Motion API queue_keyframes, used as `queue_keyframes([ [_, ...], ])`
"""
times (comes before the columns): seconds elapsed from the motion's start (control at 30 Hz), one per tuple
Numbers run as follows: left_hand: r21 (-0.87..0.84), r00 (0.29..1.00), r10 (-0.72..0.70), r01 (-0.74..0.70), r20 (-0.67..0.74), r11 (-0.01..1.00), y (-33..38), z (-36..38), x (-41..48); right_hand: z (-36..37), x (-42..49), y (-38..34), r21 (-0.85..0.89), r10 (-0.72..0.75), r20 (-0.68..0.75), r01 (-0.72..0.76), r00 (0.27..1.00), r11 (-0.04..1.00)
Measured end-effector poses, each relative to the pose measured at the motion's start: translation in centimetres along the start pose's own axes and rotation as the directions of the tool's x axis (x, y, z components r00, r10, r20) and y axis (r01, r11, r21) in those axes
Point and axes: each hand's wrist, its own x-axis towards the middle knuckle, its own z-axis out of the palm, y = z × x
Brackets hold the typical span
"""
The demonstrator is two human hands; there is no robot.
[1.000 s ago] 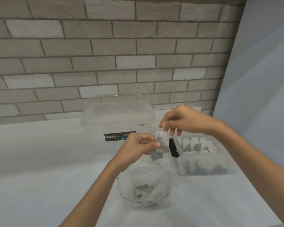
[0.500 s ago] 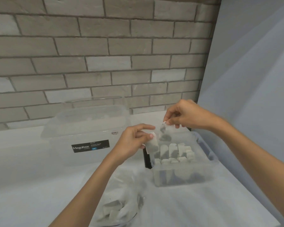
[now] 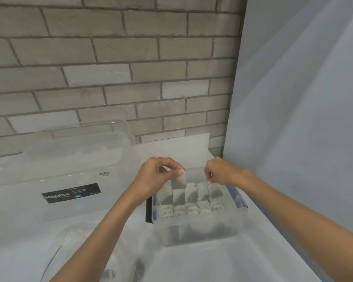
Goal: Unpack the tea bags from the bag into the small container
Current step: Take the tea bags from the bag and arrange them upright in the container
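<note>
Hands have come down from mid-air into the small container (image 3: 240,206) at 3 o'clock on the tabletop (image 3: 212,261). Left hand (image 3: 157,178) pinches 1 tea bag (image 3: 178,183) over the back row; right hand (image 3: 222,174) pinches a second tea bag (image 3: 215,192) at the far-right corner. Bag (image 3: 80,251), at 7 o'clock, seemingly holds more; unpacking incomplete.

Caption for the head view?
Left hand pinches a tea bag over the small container; right hand holds another tea bag in its back row.
</note>
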Motion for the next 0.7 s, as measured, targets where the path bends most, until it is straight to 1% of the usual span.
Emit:
queue_keyframes([
  [0.1, 0.013, 1.0, -0.009, 0.009, 0.003, 1.0, -0.3, 0.1, 0.4, 1.1, 0.7, 0.1, -0.105, 0.015, 0.029, -0.012, 0.999, 0.994],
  [0.2, 0.01, 1.0, -0.027, 0.027, 0.009, 1.0, -0.6, 0.1, 0.5, 1.9, 1.4, -0.1, -0.226, 0.012, 0.013, -0.009, 1.0, 0.974],
  [0.43, 0.015, 0.999, -0.047, 0.047, 0.016, 0.999, -1.1, 0.2, 0.8, 2.6, 1.7, -0.6, -0.489, -0.052, -0.03, 0.031, 0.998, 0.872],
  [0.57, 0.105, 0.999, -0.042, 0.039, 0.025, 0.994, -1.5, 0.4, 1.3, 2.7, 1.0, -0.5, -0.534, -0.071, -0.063, 0.027, 0.995, 0.845],
  [0.7, 0.22, 1.0, -0.019, 0.014, 0.02, 0.975, -1.3, 0.6, 2.1, 1.9, 0.2, -0.1, -0.474, -0.082, -0.154, -0.001, 0.985, 0.88],
])
